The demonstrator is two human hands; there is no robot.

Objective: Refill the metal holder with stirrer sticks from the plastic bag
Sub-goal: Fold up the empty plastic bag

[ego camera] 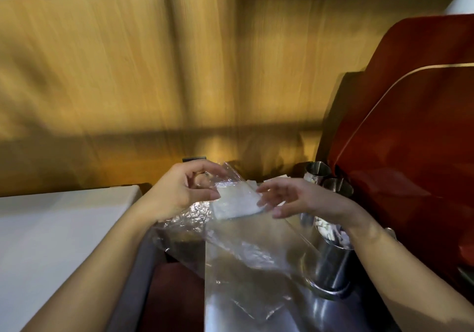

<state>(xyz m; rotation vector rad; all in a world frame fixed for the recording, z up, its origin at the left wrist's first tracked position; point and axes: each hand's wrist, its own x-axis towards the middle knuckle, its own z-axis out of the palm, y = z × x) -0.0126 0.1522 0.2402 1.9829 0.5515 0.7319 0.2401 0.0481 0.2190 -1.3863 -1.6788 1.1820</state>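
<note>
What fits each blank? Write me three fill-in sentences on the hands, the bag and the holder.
1. The left hand pinches the top edge of the clear ____ bag.
2. The right hand hovers with its fingers ____, gripping nothing.
3. The metal holder stands under the ____ forearm.

Missing words: plastic; open; right

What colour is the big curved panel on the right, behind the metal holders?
Dark red with a thin pale edge line, seen in the head view: curved panel.
</note>
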